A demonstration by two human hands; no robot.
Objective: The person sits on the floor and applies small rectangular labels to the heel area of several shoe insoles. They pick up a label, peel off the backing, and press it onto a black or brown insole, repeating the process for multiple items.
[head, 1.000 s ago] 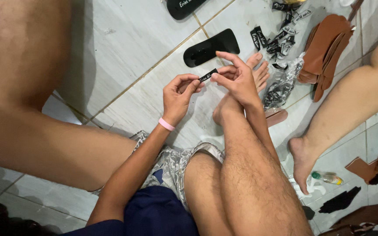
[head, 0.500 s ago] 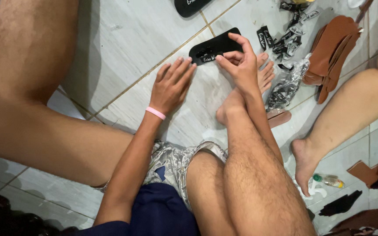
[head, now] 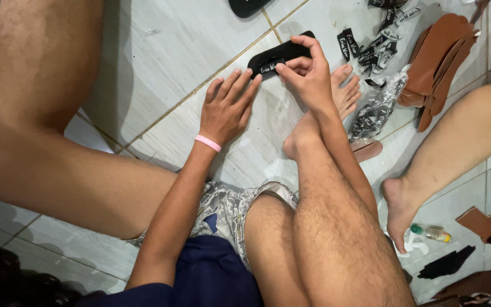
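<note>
I sit on a pale tiled floor (head: 171,45) with my legs bent. A black shoe insole (head: 291,52) lies on the tiles in front of me. My right hand (head: 308,74) presses a small black label (head: 268,68) with white lettering onto the insole's near end, thumb and fingers pinched on it. My left hand (head: 225,108), a pink band on its wrist, lies flat on the floor with fingers spread, its fingertips just short of the insole.
A heap of black labels (head: 376,40) and a clear plastic bag (head: 379,108) lie right of my foot. Brown insoles (head: 439,62) are stacked at top right. Another person's leg (head: 450,153) crosses the right side; a small bottle (head: 433,233) lies near their foot.
Both hands dropped from mid-air toward the floor. My right hand carried the label down onto the black insole; my left hand let go of it and flattened on the tiles.
</note>
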